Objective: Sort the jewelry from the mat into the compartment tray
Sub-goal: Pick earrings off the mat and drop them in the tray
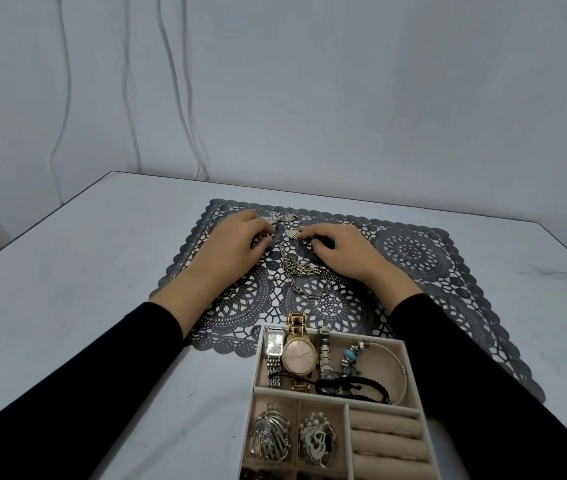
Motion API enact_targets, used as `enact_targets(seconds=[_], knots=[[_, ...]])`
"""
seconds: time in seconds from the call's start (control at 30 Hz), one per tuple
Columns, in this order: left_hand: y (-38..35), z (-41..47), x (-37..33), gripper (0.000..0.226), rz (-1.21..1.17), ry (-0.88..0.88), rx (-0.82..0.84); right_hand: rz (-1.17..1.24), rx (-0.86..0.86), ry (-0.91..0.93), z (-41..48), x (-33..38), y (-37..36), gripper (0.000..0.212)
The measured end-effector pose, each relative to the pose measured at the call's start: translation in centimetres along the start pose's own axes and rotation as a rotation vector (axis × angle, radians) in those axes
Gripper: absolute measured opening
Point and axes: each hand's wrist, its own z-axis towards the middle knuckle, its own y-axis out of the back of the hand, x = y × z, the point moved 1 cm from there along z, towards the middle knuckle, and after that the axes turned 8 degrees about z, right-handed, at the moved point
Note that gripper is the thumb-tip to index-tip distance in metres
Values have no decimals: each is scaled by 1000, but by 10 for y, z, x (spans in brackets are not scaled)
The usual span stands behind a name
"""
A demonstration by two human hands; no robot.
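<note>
A dark lace mat [413,251] lies on the white table. On it sits a tangle of silver chain necklaces [304,271] that runs up to small pendants [284,218] near the far edge. My left hand [237,244] rests on the mat with its fingertips pinching a small ring-like piece at the chain's upper end. My right hand [341,249] lies beside it, fingers curled, fingertips at a fan-shaped silver pendant [293,233]. The beige compartment tray [410,368] stands near me and holds watches [299,355], bracelets [361,386] and brooches [270,434].
The white table [85,271] has bare surface left of the mat and tray. Ring rolls [387,441] fill the tray's lower right section. Cables [174,98] hang down the wall behind the table. The table's far edge meets the wall.
</note>
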Motion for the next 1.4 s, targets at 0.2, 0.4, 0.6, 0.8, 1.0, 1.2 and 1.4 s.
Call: enact_targets(seconds=[0.2, 0.4, 0.6, 0.8, 1.0, 1.2, 1.4], knots=[[-2, 17, 8, 16, 32, -53, -56, 25, -2, -8, 0, 0, 0, 31], [-6, 24, 16, 23, -45, 78, 31, 53, 2, -26, 2, -1, 1, 31], [-8, 24, 16, 20, -213, 189, 20, 76, 1, -31, 2, -3, 1, 31], [-9, 23, 13, 16, -202, 145, 25, 67, -5, -31, 3, -3, 1, 31], [-8, 23, 14, 14, -205, 107, 44, 60, -7, -29, 2, -3, 0, 30], [-4, 24, 14, 15, -146, 19, 103, 49, -59, 16, 3, 2, 1, 19], [-2, 23, 14, 13, -79, -53, 153, 6, -67, 41, 5, 3, -2, 24]])
